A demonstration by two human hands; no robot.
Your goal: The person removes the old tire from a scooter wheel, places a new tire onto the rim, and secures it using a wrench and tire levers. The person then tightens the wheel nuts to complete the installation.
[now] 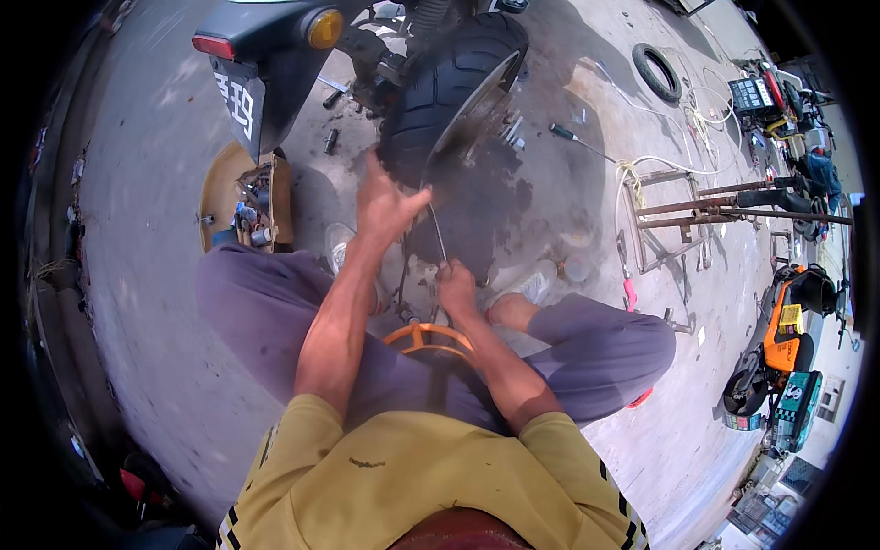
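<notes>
A black tyre stands upright in front of me at the rear of a scooter, with the bright metal edge of its wheel rim along the right side. My left hand grips the near-left part of the tyre, thumb stretched towards the rim edge and fingertips partly hidden. Below it, my right hand is closed round the lower end of a thin metal tyre lever. The lever's upper end meets the near edge of the wheel, close to my left thumb.
A tan box of tools sits left. An orange stool is between my legs. To the right lie a screwdriver, a loose tyre, a white hose and a metal frame; an orange scooter stands farther off.
</notes>
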